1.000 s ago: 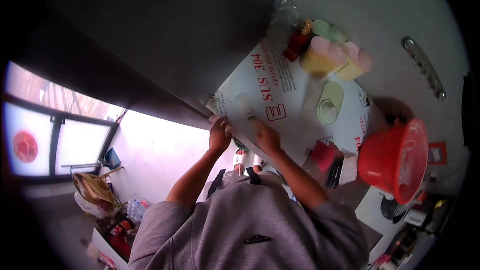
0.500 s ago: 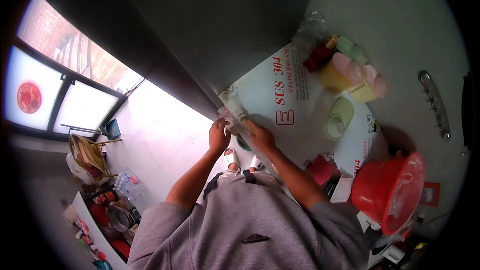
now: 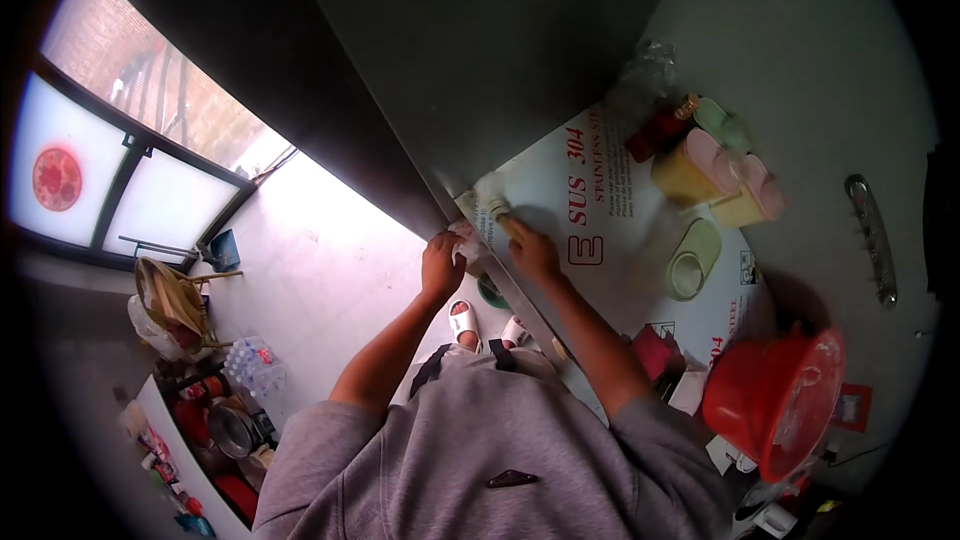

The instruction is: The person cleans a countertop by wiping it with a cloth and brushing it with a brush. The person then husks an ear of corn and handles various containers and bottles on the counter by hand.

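My right hand is closed round the wooden handle of a brush, whose pale head rests on the counter sheet near its corner, beside the dark cabinet. At the counter's front edge, my left hand is closed on a crumpled, pinkish translucent plastic bag. The sheet is white with red lettering. Below the bag, part of a green round container shows near my feet.
Yellow containers with pink lids, a green holder and a dark red bottle stand on the counter. A red bucket is at the right. Bottles in plastic and a wooden chair stand at the left.
The brush has moved forward toward the counter's corner by the cabinet, with my right hand on it. My left hand stays at the edge with the bag. The view has shifted slightly.
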Motion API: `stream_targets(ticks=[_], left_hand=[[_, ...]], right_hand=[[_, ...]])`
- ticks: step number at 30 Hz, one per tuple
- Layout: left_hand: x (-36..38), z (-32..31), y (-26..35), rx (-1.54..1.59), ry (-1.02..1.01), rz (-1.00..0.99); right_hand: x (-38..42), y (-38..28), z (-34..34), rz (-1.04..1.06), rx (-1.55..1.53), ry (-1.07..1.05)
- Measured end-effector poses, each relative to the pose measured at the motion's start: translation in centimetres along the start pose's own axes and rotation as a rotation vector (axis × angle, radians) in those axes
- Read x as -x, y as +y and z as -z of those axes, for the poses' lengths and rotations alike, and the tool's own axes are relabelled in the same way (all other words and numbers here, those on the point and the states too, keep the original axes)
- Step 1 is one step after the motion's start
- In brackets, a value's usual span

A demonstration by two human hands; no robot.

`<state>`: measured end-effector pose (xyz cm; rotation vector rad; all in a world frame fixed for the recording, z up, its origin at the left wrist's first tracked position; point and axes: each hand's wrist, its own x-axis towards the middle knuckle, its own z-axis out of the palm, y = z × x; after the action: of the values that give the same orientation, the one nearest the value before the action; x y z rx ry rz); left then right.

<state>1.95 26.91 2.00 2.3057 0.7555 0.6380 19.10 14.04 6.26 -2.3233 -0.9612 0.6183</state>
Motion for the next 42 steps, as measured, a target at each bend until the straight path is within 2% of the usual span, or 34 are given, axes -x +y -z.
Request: stream_targets(ticks=[3, 4, 5, 6, 7, 10, 11, 14, 18, 20, 21, 22, 23, 24, 29, 32, 35, 38, 40, 42], left_hand=[[-0.3, -0.2, -0.7, 0.019, -0.022, 0.032], [-0.4, -0.2, -0.8, 0.031, -0.03, 0.037], [-0.3, -0.2, -0.9, 0.042, -0.038, 0.045], [-0.3, -0.2, -0.9, 0.042, -0.035, 0.05], [-0.2, -0.3, -0.9, 0.039, -0.03, 0.055], [-0.2, 0.3, -0.8, 0.018, -0.023, 0.08], [-0.1, 0.5, -0.6, 0.012, -0.025, 0.09], [-0.2, 0.9, -1.0, 0.019, -0.023, 0.095], [0.1, -0.1, -1.4, -0.011, -0.025, 0.097], [0.2, -0.5, -1.2, 0.0, -0.029, 0.082], [0.4, -0.5, -1.0, 0.003, -0.027, 0.078], [0.7, -0.6, -0.8, 0.01, -0.028, 0.09], [1.0, -0.6, -0.4, 0.015, -0.027, 0.103], [1.2, -0.6, -0.1, 0.018, -0.025, 0.116], [3.2, 0.2, 0.8, -0.033, 0.009, 0.161], [4.5, 0.6, 0.5, -0.063, 0.014, 0.205], [5.1, 0.6, -0.1, -0.055, 0.02, 0.187], [5.0, 0.7, 0.0, -0.027, 0.014, 0.173], [4.7, 0.9, 0.0, -0.012, 0.018, 0.165], [4.6, 1.2, -0.2, -0.002, 0.026, 0.157]], right_hand=[[0.4, 1.4, 0.7, 0.142, -0.083, 0.077], [-0.8, 3.3, 1.3, 0.074, -0.163, 0.071], [-2.2, 5.3, 1.9, 0.137, -0.162, 0.206], [-3.8, 7.0, 2.6, 0.261, -0.029, 0.432], [-5.4, 8.9, 3.4, 0.249, 0.151, 0.514], [-7.8, 8.8, 4.5, 0.173, 0.154, 0.405], [-8.0, 8.3, 3.6, 0.261, 0.122, 0.332], [-5.1, 2.0, 2.4, 0.083, 0.234, -0.038], [-0.5, 0.3, 1.1, 0.218, 0.117, -0.087], [-0.1, 1.2, 3.2, 0.141, -0.092, -0.026], [-1.9, 4.5, 2.2, 0.132, -0.087, 0.118], [-2.8, 5.4, 4.0, 0.269, -0.024, 0.252], [-4.0, 6.5, 5.8, 0.141, 0.046, 0.23], [-5.6, 7.8, 6.5, 0.108, 0.199, 0.283], [-6.2, 3.8, 3.2, 0.116, 0.127, 0.034], [-2.1, -1.7, -0.1, 0.185, 0.119, -0.129], [1.3, -2.5, -1.8, 0.215, 0.026, -0.22], [1.9, 1.0, 1.1, 0.151, -0.224, -0.014], [0.0, 3.9, 2.7, 0.275, -0.176, 0.291], [-1.5, 4.3, 5.3, 0.029, 0.007, 0.25]])
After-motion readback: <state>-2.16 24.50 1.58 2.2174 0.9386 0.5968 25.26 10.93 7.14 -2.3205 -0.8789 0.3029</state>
